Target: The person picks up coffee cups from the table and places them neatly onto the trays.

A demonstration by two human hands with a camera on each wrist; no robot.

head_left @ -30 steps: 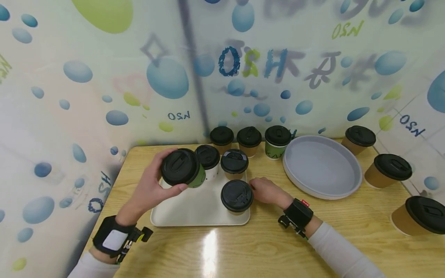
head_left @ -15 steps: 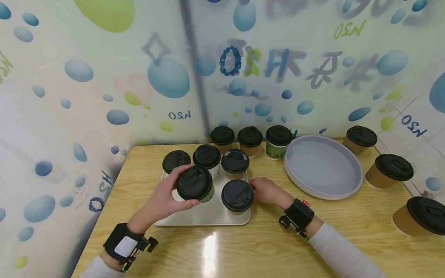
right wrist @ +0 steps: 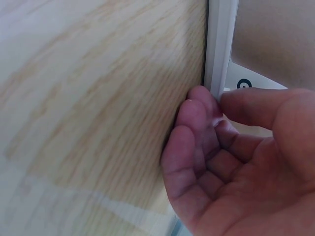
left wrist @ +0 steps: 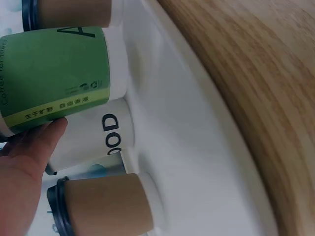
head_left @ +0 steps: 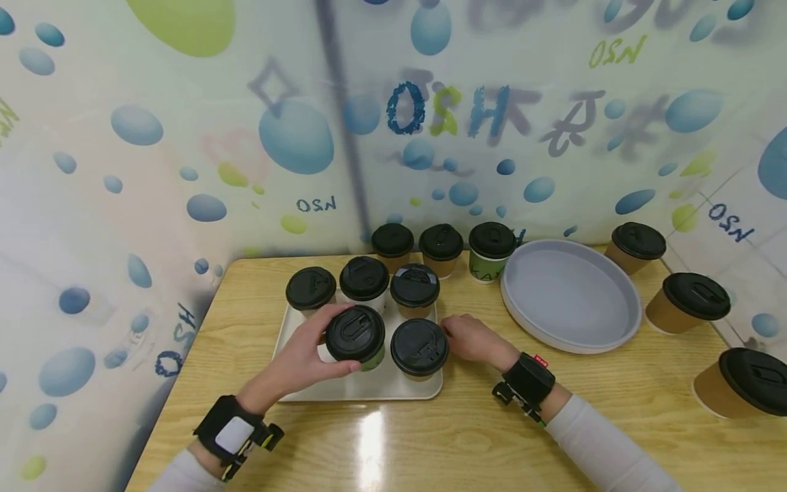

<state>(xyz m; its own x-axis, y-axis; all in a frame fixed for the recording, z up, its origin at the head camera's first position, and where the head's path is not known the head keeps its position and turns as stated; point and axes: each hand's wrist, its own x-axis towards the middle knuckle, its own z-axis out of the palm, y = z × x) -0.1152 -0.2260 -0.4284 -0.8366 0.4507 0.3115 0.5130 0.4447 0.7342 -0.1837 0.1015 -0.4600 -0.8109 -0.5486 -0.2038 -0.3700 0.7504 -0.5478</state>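
Light wood-grain counter (head_left: 492,437), glare streak (head_left: 371,447) near front. Shallow round grey tray (head_left: 570,295) on it, right of centre. Along back, black-lidded row: two brown cups (head_left: 441,244), one green cup (head_left: 488,263). Far right, three lidded takeaway cups (head_left: 685,304), brown. Behind, pale backdrop (head_left: 381,188), blue drops (head_left: 296,138), mirrored "H2O" lettering (head_left: 406,109).

Green cup (left wrist: 54,69), black-lidded, upright, held over white tray (head_left: 369,389)

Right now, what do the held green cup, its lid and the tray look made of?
Green cup: likely paper, matte, crisply printed. Lid: probably plastic, black with soft highlights, moulded ridges. Tray: perhaps plastic or melamine, smooth, pale, soft sheen.
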